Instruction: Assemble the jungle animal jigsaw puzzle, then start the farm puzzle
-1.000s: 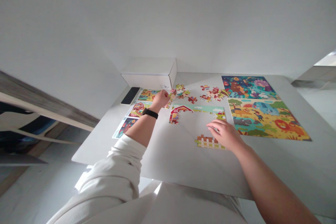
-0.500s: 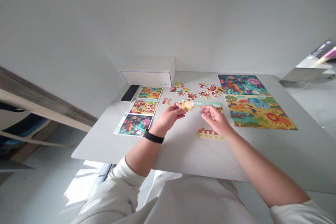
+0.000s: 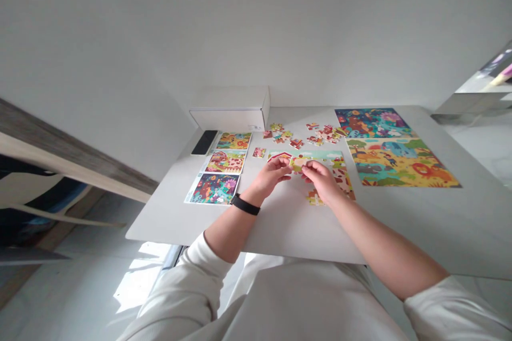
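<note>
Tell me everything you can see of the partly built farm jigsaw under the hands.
The partly built farm jigsaw lies flat on the white table, its card-like pieces joined into an open frame: a pale blue sky strip along the top, a red barn roof at the left end, and a red-and-cream run down the right side. A fence piece lies near its lower edge. The left hand and right hand hold a loose piece over it, hiding the middle.

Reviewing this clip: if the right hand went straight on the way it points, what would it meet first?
The jigsaw piece at the right hand's fingertips, seemingly already pinched; depth is unclear, but the left hand lies just beyond.
</note>
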A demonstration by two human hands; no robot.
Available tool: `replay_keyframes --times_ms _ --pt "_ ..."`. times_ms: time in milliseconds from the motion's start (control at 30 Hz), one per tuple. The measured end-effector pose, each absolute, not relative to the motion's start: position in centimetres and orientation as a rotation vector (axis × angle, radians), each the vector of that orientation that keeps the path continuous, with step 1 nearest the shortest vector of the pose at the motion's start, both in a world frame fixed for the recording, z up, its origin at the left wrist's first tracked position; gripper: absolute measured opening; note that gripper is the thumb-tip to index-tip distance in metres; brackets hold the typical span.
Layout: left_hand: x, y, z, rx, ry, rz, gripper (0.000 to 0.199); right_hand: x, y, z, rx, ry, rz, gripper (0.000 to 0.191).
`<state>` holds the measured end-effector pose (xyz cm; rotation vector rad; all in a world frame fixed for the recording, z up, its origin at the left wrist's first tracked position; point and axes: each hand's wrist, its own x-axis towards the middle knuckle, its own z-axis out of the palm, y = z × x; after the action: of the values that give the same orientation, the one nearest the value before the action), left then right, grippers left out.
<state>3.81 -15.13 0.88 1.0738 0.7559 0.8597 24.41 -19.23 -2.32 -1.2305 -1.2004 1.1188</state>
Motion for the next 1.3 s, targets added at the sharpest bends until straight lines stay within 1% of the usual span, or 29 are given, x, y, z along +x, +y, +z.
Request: replay_keyframes --times_ms 167,333,467,533,700,800,1033,1167,1233,1300 --pt "3.7 -15.0 0.9 1.168 0.827 0.848 0.046 24.5 -19.5 -2.1 -1.249 -1.226 1.094 0.044" --pt "3.5 -14.6 0.9 1.246 0.894 0.870 0.052 24.4 -19.6 -2.0 -1.234 -1.278 1.074 0.048" --pt "3.1 -14.2 0.9 1.313 0.911 0.892 0.051 24.5 -19.5 -2.1 -1.273 -1.333 1.026 0.043" --pt "2.7 -13.9 1.0 1.328 0.926 0.895 0.049 24.5 -19.5 -2.2 -1.292 -1.388 0.889 0.038" --pt "1.9 -13.6 1.4 1.364 0.961 0.864 0.048 24.8 -20.0 -1.5 -1.212 -1.730 0.352 0.035" --pt "1.8 -13.7 1.6 1.384 0.957 0.852 0.049 24.9 -20.4 -1.0 -1.182 -1.885 0.199 0.036" --pt "1.9 -13.8 1.4 1.434 0.944 0.823 0.046 24.8 -20.5 -0.4 -1.185 -2.008 0.119 0.036" --pt "1.7 -13.4 0.9 1.500 0.931 0.781 0.046 24.8 -20.5 -0.3 -1.185 -1.998 0.102 0.029" --pt "1.1 -13.0 0.9 1.580 0.988 0.801 0.045 24.8 -20.6 -0.4 -1.169 -1.984 0.096 0.026" --pt "0.3 -12.6 1.3 1.699 1.123 0.877 0.039 24.5 -20.6 -0.4 -1.158 -1.990 0.113 0.025"
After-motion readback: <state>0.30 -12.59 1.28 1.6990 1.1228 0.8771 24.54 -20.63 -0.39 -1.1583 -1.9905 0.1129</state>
